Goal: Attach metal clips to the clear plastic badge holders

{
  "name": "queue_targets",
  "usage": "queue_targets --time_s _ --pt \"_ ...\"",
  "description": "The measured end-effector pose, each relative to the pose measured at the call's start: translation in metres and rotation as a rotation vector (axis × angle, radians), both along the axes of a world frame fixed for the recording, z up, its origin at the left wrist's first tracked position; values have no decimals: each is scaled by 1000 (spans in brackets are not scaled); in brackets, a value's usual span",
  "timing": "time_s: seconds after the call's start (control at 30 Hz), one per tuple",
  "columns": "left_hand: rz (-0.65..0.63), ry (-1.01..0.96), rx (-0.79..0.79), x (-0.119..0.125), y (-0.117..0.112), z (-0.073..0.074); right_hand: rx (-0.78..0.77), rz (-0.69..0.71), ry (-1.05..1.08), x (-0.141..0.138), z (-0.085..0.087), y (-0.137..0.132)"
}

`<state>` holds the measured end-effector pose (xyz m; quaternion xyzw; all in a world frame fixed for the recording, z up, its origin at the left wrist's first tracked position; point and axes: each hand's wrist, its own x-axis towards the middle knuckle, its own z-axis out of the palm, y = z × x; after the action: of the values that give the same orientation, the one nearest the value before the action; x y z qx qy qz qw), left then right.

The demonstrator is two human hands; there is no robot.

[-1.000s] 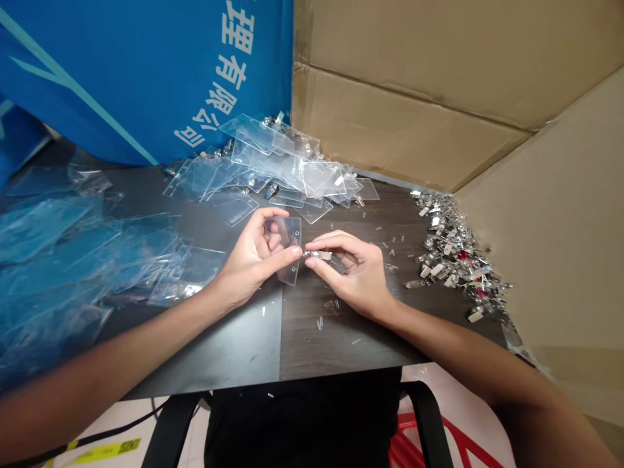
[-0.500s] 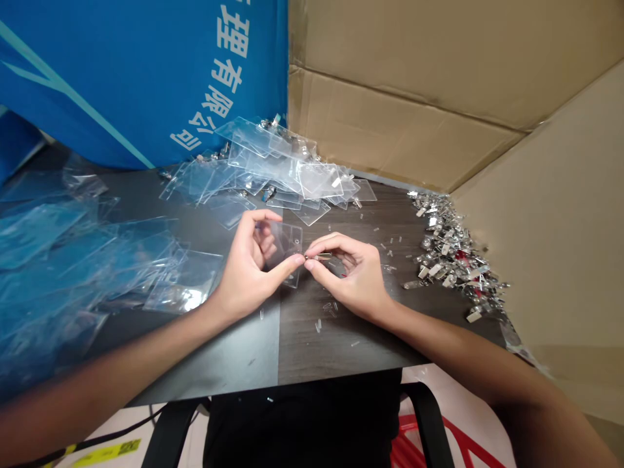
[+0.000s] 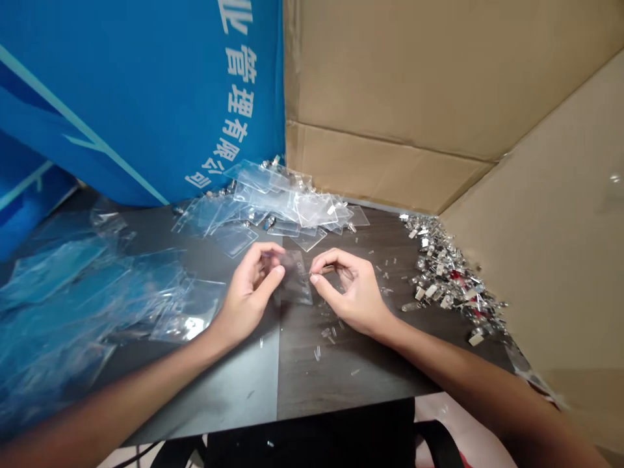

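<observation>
My left hand (image 3: 254, 286) is closed on a clear plastic badge holder (image 3: 298, 281), thumb in front and fingers behind. The holder's slotted edge faces my other hand. Between the thumb and fingertips of my right hand (image 3: 348, 283) is a small metal badge clip (image 3: 327, 269), mostly covered by the fingers. Its strap end sits right at the edge of the holder; whether it passes through a slot I cannot tell.
Behind the hands lies a heap of clear holders with clips (image 3: 273, 201). Blue-tinted holders (image 3: 63, 286) spread over the left. A pile of metal clips (image 3: 443, 273) lies right, against a cardboard wall (image 3: 390, 156). Tiny clear plastic bits (image 3: 318, 352) dot the dark table (image 3: 336, 383).
The left thumb has drawn back from the clip, and the hands are slightly farther apart. The holder has turned more toward the camera. The whole view has tilted upward.
</observation>
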<state>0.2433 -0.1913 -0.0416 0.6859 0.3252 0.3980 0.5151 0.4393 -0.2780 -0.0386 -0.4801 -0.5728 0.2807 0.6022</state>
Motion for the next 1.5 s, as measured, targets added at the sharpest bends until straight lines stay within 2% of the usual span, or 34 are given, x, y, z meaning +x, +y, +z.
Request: queue_targets --time_s 0.1,0.2,0.3,0.4,0.5,0.63,0.77,0.83,0.9,1.0,1.07,1.17,1.2,1.27,1.33,1.4,1.5 --pt "6 126 35 -4 16 8 -21 -52 -26 5 1 6" --pt "-49 205 59 -8 31 20 -36 -117 -58 10 0 13" --pt "-109 254 9 -12 40 36 -38 -125 -67 13 -3 19" --pt "-105 228 -82 -12 52 55 -71 -149 -20 13 -8 23" --pt "-9 162 -126 -6 77 78 -143 -174 18 13 -12 24" --pt "166 124 -60 13 130 108 -196 -131 2 13 -12 25" --pt "279 149 8 25 169 117 -201 -146 -29 13 -8 25" --pt "316 225 34 22 175 117 -228 -168 -75 15 -4 26" --pt "348 328 81 11 171 116 -279 -197 -192 19 3 25" --pt "362 468 175 -22 151 113 -409 -238 -544 31 22 21" --pt "320 574 247 -51 133 105 -565 -285 -850 44 38 17" --pt "94 871 426 -99 99 78 -827 -384 -1113 69 61 12" --pt "23 936 442 -115 88 66 -913 -417 -1149 79 66 12" --pt "-67 1025 451 -142 68 41 -992 -462 -1158 101 72 11" --pt "-78 1056 457 -159 52 20 -1053 -484 -1152 120 74 11" --pt "-40 1012 458 -164 42 6 -1085 -474 -1142 137 72 11" --pt "31 881 441 -155 35 -1 -1090 -436 -1123 151 66 14"
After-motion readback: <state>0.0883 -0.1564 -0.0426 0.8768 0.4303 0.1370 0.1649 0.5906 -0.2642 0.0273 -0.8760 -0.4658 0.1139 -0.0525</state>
